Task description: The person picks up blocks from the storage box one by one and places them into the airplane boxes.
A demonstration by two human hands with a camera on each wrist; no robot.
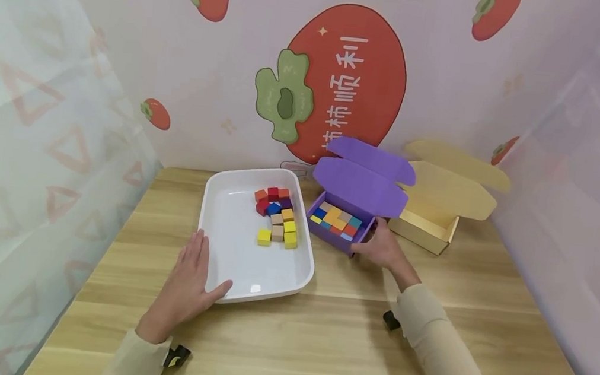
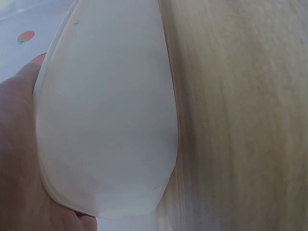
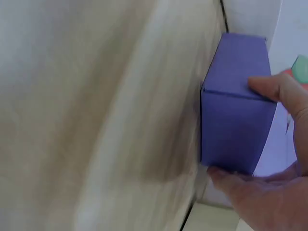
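My left hand (image 1: 184,284) rests on the near left corner of a white tray (image 1: 234,265), fingers straight along the rim and thumb spread over the near edge. In the left wrist view the hand lies along the rim above the tray's outer wall (image 2: 110,110). Several coloured cubes (image 1: 277,233) sit in the tray's right half. To its right stands a purple box (image 1: 328,236) with its lid up, filled with coloured blocks (image 1: 334,215). My right hand (image 1: 383,248) grips this box's right end, thumb on the front wall, as the right wrist view shows on the purple cardboard (image 3: 236,130).
A yellow cardboard box (image 1: 421,233) with its lid raised stands right of the purple one, near my right hand. The wooden table (image 1: 286,347) meets a printed backdrop (image 1: 226,56) at the back, with pale curtains at both sides.
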